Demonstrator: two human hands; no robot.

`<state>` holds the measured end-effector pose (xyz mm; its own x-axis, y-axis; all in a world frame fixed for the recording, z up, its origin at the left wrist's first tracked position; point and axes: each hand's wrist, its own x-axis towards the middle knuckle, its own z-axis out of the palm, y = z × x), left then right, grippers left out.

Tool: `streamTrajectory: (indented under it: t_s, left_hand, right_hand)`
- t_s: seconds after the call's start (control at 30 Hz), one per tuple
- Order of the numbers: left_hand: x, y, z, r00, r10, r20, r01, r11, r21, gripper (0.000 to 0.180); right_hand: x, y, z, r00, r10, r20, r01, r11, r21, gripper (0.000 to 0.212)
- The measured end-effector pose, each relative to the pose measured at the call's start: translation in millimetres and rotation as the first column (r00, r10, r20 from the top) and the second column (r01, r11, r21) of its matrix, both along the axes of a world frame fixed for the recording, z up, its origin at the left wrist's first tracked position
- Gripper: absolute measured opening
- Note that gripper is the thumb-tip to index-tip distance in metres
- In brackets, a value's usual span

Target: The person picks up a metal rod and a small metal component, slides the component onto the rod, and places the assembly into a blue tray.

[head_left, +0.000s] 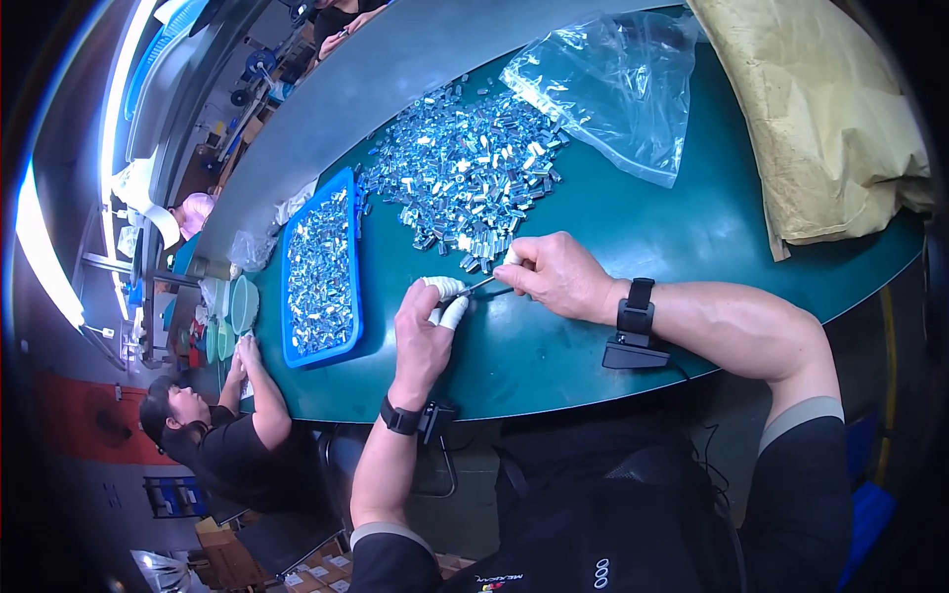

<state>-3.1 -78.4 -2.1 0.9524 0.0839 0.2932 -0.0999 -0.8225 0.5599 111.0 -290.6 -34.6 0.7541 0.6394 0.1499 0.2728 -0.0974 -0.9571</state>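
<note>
Dark shirt cloth [613, 504] filled the space closest to me, and just beyond it, over the table edge, there was the grip! My right hand [561, 274] was closed in a pinch on a thin metal rod [482, 284]. Down and to the left the rod slanted, straight to my left hand [423, 331], where white-wrapped fingertips [443, 287] were squeezed around a small dark piece [466, 293], right up at the rod's end and too small for its shape to be told. Both wrists wore black bands, one on the left [401, 416], one on the right [636, 314].

Just ahead of my hands, what a heap! A broad pile of shiny metal pieces [474, 163] spread over the green tabletop [554, 371], its near tip close to my right fingers. To the left sat a blue tray [321, 356], loaded with more small metal pieces [321, 272]. Beyond the pile, on the right, lay a clear plastic bag [623, 99], and farther right a tan sack [820, 119], creased and bulky. Off to my left, a co-worker [237, 465] in a dark top had both hands together beside a green bowl [244, 301]. Across the far side, another person [341, 25] was partly in sight.
</note>
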Motion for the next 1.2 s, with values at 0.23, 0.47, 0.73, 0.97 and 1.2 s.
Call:
streamTrajectory:
  t_s: [0.23, 0.47, 0.73, 0.97, 1.2]
  left_hand:
    - [1, -11, 0, 0.998, -0.018, -0.059, 0.013, 0.996, -0.087, 0.014]
    - [6, -10, -4, 0.997, -0.014, -0.072, 0.002, 0.987, -0.164, 0.013]
    - [5, -7, -11, 0.997, -0.070, -0.042, 0.061, 0.983, -0.174, 0.013]
    - [4, -10, -11, 0.997, -0.071, -0.032, 0.065, 0.985, -0.159, 0.013]
    - [4, -20, -10, 0.989, -0.150, -0.014, 0.147, 0.978, -0.146, 0.013]
  right_hand:
    - [0, 1, -2, 0.999, 0.025, -0.032, -0.023, 0.998, 0.050, 0.028]
    - [-2, 2, -1, 0.995, 0.022, -0.096, -0.012, 0.994, 0.105, 0.022]
    - [0, -1, 2, 0.999, 0.013, -0.036, -0.013, 1.000, -0.007, 0.025]
    - [0, -1, -1, 0.979, -0.024, 0.204, 0.031, 0.999, -0.032, 0.036]
    - [-2, -4, 11, 0.990, 0.066, 0.127, -0.050, 0.991, -0.128, 0.046]
